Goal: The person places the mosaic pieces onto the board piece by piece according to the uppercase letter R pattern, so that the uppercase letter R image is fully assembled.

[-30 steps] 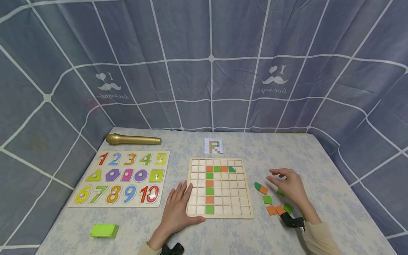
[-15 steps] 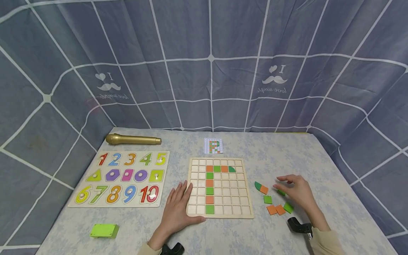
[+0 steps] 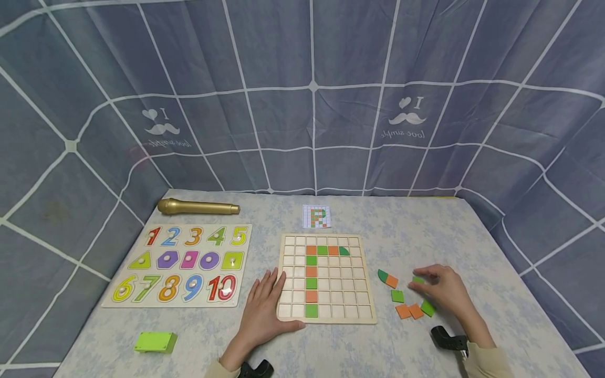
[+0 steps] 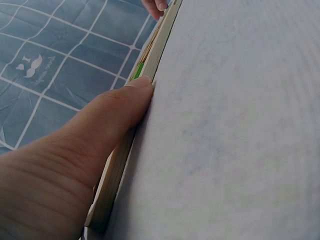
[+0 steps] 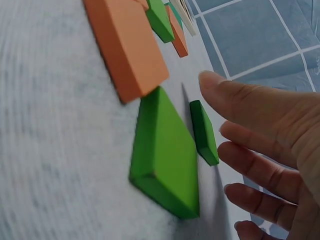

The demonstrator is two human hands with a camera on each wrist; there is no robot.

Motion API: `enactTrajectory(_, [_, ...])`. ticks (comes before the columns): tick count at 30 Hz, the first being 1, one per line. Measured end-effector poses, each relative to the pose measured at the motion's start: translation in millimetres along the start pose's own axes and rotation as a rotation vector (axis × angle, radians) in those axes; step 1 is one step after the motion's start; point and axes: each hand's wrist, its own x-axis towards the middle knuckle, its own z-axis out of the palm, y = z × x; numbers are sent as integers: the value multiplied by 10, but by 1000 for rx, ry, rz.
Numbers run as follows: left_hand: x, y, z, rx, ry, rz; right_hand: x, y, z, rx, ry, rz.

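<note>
Only the head view takes in the whole wooden grid board (image 3: 342,294); the left-wrist view sees it edge-on and shows what the head view leaves vague, the thumb of the left hand (image 3: 262,308) laid against its near rim. The right-wrist view, in turn, brings out the thickness of the loose tiles and the gap between the thumb of the right hand (image 3: 445,290) and the green tile (image 5: 204,132) below it.

The left hand lies spread at the board's near left corner, fingers straight, thumb splayed wide. The right hand, well to the right of the board, is lowered with thumb and fingers apart on either side of the green tile; whether a fingertip touches it I cannot tell.

That tile is a flat, plain square lying on the tablecloth (image 3: 350,349), right of the board. Between it and the board are a dark green quarter-round (image 3: 382,275), an orange square (image 3: 391,282) touching it, and another green square (image 3: 397,296). On the board, orange and green squares run down one column and along an upper row, which ends in a dark green quarter-round piece (image 3: 344,251).
</note>
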Motion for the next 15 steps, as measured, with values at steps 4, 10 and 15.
enactTrajectory(4, [-1, 1, 1, -2, -4, -4, -24, 26, -25, 5, -24, 2])
enactTrajectory(10, [2, 8, -6, -4, -9, -7, -35, 55, -40, -14, -51, 13])
enactTrajectory(15, [4, 10, -11, -3, -11, -11, -35, 58, -36, -13, -58, 18])
